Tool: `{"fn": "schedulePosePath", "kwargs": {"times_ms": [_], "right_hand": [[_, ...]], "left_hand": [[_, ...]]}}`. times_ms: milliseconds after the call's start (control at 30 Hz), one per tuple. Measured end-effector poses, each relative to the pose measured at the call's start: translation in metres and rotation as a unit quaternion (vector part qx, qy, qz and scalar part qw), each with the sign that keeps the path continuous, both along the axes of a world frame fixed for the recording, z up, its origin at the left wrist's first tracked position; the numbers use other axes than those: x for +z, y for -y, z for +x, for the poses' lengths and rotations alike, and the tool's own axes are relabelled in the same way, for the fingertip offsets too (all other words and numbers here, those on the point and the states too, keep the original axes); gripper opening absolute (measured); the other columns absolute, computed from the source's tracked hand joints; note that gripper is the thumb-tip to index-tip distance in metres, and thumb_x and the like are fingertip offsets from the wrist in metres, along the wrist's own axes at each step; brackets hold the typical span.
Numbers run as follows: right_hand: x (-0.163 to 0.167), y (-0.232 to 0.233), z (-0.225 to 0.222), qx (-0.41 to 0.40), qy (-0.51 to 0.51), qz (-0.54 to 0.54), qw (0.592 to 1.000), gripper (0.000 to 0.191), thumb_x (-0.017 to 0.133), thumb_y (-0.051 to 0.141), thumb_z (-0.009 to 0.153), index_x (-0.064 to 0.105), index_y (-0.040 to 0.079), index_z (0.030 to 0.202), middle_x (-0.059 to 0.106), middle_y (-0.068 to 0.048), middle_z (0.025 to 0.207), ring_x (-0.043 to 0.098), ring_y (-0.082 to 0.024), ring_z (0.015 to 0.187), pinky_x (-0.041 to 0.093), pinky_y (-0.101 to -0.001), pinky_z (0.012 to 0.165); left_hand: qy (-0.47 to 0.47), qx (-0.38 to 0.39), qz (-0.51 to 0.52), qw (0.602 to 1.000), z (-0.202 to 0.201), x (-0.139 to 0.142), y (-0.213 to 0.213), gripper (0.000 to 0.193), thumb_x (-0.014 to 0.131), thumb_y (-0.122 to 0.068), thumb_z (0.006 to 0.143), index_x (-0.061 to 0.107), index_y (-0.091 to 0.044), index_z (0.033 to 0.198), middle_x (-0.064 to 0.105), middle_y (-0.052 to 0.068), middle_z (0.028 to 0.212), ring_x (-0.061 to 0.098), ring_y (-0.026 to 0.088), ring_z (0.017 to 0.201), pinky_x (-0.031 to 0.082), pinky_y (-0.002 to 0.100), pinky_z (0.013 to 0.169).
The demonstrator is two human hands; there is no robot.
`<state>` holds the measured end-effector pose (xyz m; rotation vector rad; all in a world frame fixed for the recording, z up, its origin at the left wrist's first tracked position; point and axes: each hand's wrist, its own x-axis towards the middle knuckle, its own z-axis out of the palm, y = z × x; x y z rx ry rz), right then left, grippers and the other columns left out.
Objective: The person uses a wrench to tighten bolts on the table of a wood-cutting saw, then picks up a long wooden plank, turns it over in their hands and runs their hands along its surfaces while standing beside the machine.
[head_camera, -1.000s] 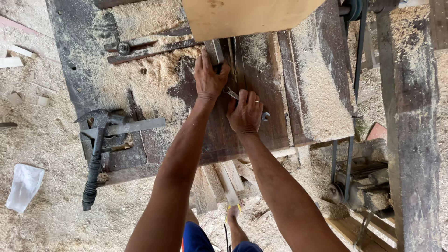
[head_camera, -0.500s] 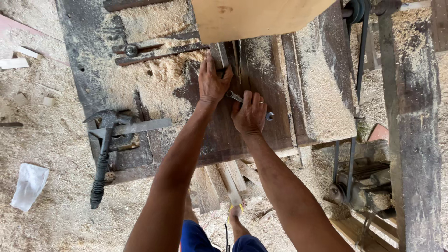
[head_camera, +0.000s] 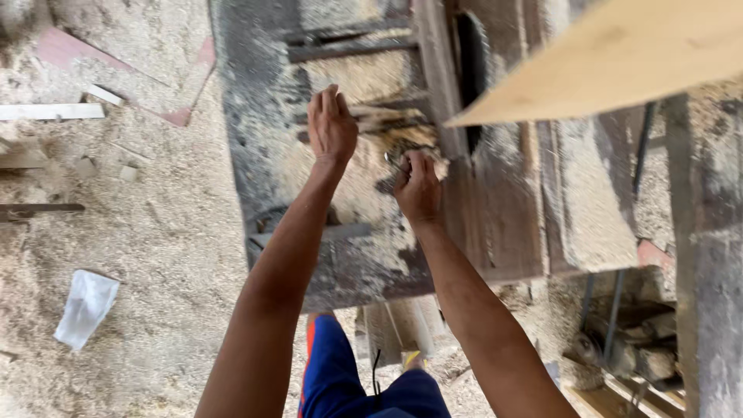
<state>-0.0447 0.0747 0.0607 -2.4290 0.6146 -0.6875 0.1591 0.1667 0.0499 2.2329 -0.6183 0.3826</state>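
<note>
My left hand has moved off the slot to the sawdust-covered saw table, fingers straight and together, holding nothing. My right hand stays closed around a small metal tool just beside the blade slot, so the work there continues.

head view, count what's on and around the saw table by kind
hands: 2, left hand, right hand
pale plank: 1
saw table: 1
white rag on the sawdust: 1
white wood strip: 1
small metal tool at the right hand: 1
total: 7
</note>
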Motion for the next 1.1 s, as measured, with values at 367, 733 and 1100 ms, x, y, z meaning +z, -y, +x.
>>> {"fn": "schedulePosePath", "kwargs": {"times_ms": [367,733,1100], "right_hand": [[0.024,-0.024,0.206,0.002,-0.201,0.035,0.979,0.054,0.071,0.049,0.095,0.063,0.011,0.133,0.051,-0.026,0.134,0.072,-0.028,0.084,0.065,-0.0305,0.054],[0.016,-0.024,0.195,0.063,-0.231,0.008,0.971,0.063,0.073,0.053,0.094,0.064,0.006,0.135,0.052,-0.019,0.135,0.072,-0.028,0.096,0.066,-0.031,0.069],[0.029,-0.026,0.189,0.095,-0.249,0.049,0.963,0.063,0.079,0.036,0.093,0.055,0.006,0.143,0.047,-0.02,0.138,0.07,-0.031,0.106,0.066,-0.0325,0.081]], "left_hand": [[0.028,-0.178,0.288,0.941,0.207,-0.003,0.013,0.024,0.053,-0.005,0.093,0.056,-0.004,0.117,0.058,0.014,0.104,0.058,0.024,0.089,0.051,0.042,0.075],[0.074,-0.321,0.527,0.784,0.243,0.007,0.024,0.026,0.052,-0.019,0.096,0.055,-0.001,0.115,0.051,0.009,0.09,0.048,0.017,0.072,0.044,0.037,0.062],[0.062,-0.327,0.516,0.789,0.245,0.004,0.02,0.026,0.047,-0.016,0.099,0.054,-0.003,0.121,0.049,0.008,0.09,0.045,0.016,0.07,0.042,0.033,0.056]]}}
